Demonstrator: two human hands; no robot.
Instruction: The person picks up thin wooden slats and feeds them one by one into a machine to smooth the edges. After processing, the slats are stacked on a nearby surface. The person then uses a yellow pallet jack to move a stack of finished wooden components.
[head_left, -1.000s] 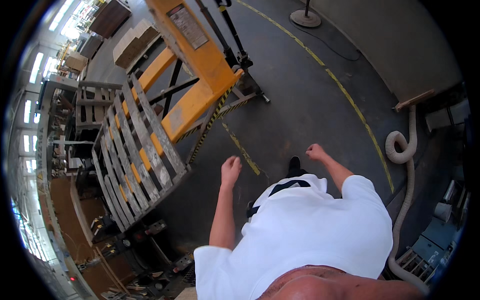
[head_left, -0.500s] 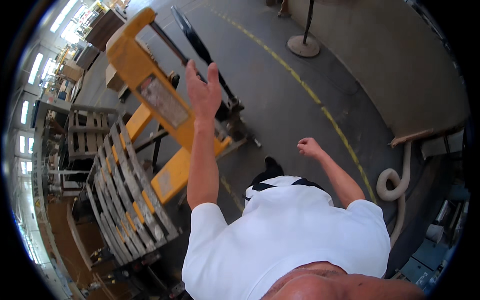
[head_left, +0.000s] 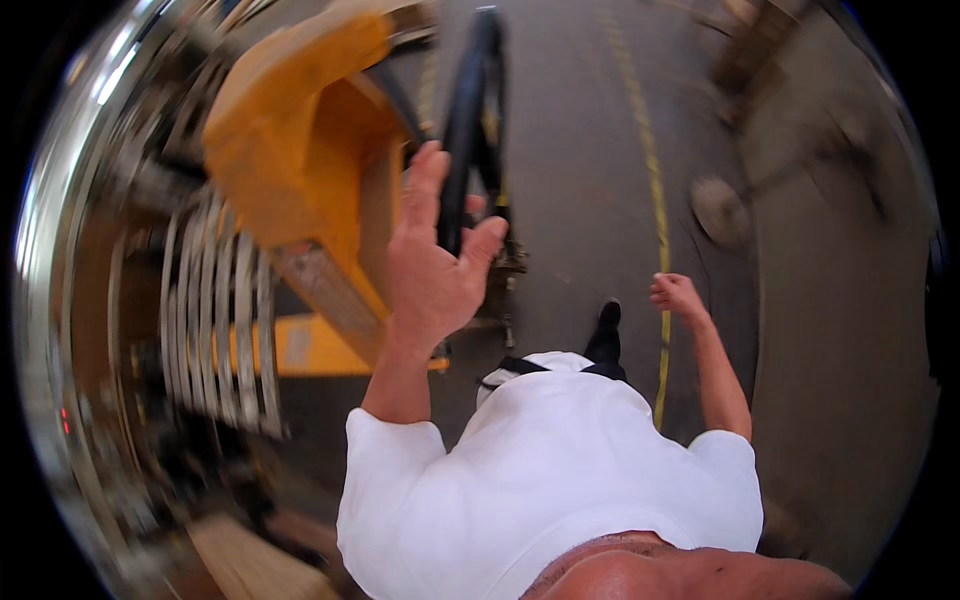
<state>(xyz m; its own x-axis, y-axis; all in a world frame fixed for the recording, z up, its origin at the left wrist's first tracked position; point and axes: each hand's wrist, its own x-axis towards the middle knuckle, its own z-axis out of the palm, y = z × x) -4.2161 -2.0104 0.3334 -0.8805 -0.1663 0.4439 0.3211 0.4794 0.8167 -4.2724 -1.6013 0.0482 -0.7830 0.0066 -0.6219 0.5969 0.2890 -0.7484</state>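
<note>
A yellow manual stacker (head_left: 300, 140) stands on my left, its black looped handle (head_left: 470, 110) rising beside its frame. My left hand (head_left: 435, 265) is at the lower part of that handle, fingers and thumb spread, the black bar between them. The grip is not closed; whether the palm touches the bar I cannot tell. My right hand (head_left: 677, 293) hangs out to the right with its fingers curled in, and nothing shows in it. Grey slatted pallet boards (head_left: 225, 310) sit over the stacker's yellow forks (head_left: 305, 345).
A yellow floor line (head_left: 655, 190) runs ahead, passing beneath my right hand. Along the right stands a large grey-brown panel (head_left: 830, 330), with a round stand base (head_left: 720, 212) near it. Blurred machinery and wood fill the left edge. My dark shoe (head_left: 610, 312) is on the floor ahead.
My left hand has come to the black handle, which now lies between its fingers and thumb. The view has turned, and the stacker looks closer. My right hand stays curled.
</note>
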